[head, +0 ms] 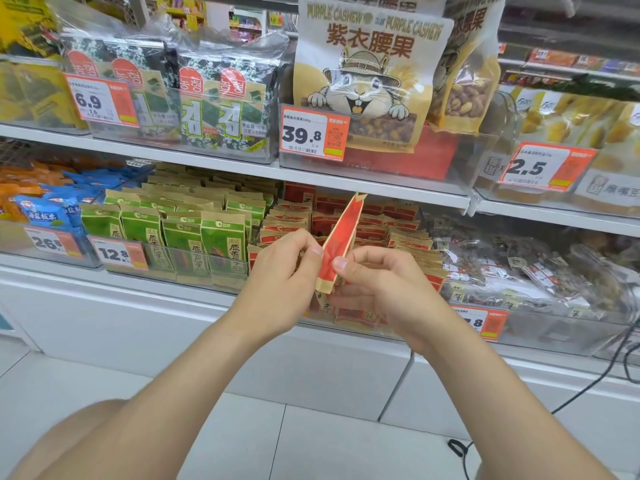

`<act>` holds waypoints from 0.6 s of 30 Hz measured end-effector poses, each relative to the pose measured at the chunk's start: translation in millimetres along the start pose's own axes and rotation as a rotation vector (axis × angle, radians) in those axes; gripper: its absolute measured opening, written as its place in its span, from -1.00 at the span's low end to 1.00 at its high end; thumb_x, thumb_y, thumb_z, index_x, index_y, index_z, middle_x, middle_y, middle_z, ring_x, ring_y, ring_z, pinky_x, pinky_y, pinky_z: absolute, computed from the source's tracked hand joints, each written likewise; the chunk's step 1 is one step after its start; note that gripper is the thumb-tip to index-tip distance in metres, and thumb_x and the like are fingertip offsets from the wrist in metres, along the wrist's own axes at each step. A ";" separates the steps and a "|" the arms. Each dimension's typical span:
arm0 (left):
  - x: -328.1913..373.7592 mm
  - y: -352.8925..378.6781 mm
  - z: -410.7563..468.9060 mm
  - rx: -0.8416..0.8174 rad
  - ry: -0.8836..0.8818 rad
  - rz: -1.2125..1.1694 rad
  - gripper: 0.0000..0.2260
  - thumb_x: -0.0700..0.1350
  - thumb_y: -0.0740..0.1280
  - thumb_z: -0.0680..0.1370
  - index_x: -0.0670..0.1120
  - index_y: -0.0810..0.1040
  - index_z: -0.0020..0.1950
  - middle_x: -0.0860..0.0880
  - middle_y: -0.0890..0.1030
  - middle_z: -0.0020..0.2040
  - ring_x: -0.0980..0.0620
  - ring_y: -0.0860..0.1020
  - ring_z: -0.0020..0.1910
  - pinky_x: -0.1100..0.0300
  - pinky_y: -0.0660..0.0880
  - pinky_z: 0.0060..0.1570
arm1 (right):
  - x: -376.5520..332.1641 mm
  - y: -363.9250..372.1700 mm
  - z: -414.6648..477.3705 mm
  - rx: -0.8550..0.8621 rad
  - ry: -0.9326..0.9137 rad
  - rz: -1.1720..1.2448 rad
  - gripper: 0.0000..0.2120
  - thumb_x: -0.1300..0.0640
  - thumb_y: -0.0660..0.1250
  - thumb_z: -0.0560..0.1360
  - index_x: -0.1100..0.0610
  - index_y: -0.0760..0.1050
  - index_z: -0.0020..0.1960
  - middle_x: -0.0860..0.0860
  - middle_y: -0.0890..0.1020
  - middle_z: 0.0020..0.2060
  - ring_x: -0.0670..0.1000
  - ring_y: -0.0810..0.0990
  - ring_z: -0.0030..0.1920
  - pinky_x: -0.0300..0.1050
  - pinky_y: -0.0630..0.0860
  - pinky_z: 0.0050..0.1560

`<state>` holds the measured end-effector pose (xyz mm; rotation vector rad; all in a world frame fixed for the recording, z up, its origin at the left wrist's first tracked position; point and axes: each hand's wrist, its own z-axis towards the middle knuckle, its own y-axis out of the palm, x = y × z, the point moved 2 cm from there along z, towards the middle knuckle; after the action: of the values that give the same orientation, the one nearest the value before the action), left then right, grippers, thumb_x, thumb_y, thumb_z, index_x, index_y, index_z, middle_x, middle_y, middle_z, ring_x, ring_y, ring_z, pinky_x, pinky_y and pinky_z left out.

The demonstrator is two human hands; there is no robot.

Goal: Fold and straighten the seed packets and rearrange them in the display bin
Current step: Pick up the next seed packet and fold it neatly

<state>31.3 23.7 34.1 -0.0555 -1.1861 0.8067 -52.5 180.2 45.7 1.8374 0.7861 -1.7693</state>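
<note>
- A person's left hand [284, 271] and right hand [381, 285] hold a single red seed packet [341, 233] between them, in front of the lower shelf of a shop's snack section.
- The left hand's thumb and curled fingers pinch the packet's lower left edge; the right hand's thumb lies against the red face near the bottom, with its fingers curled behind the packet.
- The packet stands nearly upright and slightly tilted, its tan, notched top end pointing up and to the right, its lower end hidden between the two hands.
- It is raised just in front of the clear display bin [349, 322], where rows of matching red packets [398, 216] stand packed together, some leaning unevenly.
- Just left of that bin, green packets [194, 237] stand in tidy rows behind an orange price tag [119, 253] reading 12.8.
- On the shelf above, a large cashew bag [367, 74] with a cartoon squirrel stands behind a tag [313, 136] marked 39.8, beside seaweed packs [221, 105].
- A black cable [588, 386] trails down to the white tiled floor [311, 438] at right.
</note>
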 end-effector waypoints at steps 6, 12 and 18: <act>2.0 -2.4 -0.8 0.023 -0.045 -0.072 -0.82 -0.09 0.24 0.73 0.02 0.51 -0.06 0.10 0.63 -0.23 0.12 0.56 -0.28 0.10 0.52 -0.25 | -1.7 -2.7 -1.4 0.066 -0.038 -0.097 -0.67 0.00 0.62 0.50 0.27 0.67 -0.01 0.14 0.79 -0.07 0.22 0.80 -0.09 0.39 0.70 0.10; 4.8 -0.8 -0.5 -0.012 -0.095 -0.177 -0.80 0.01 0.25 0.76 0.07 0.58 0.34 0.10 0.76 0.09 0.09 0.75 0.04 -0.07 0.70 0.03 | 1.9 -0.9 -1.0 0.230 -0.242 -0.663 -0.49 -0.27 0.72 0.22 0.03 0.52 -0.21 -0.22 0.66 -0.37 -0.13 0.56 -0.35 -0.16 0.44 -0.29; 7.7 -0.9 2.0 -0.042 -0.312 -0.371 -0.73 -0.11 0.15 0.80 0.05 0.65 0.25 0.07 0.78 0.03 0.10 0.75 -0.01 0.12 0.62 -0.04 | -5.5 -4.8 -0.9 0.353 -0.175 -0.310 -0.70 -0.06 0.43 0.65 -0.04 0.38 0.26 0.06 0.74 -0.15 0.10 0.74 -0.36 0.02 0.62 -0.40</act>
<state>31.1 26.8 41.4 0.2582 -1.4535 0.4712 -55.1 184.0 51.5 1.8112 0.7591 -2.3597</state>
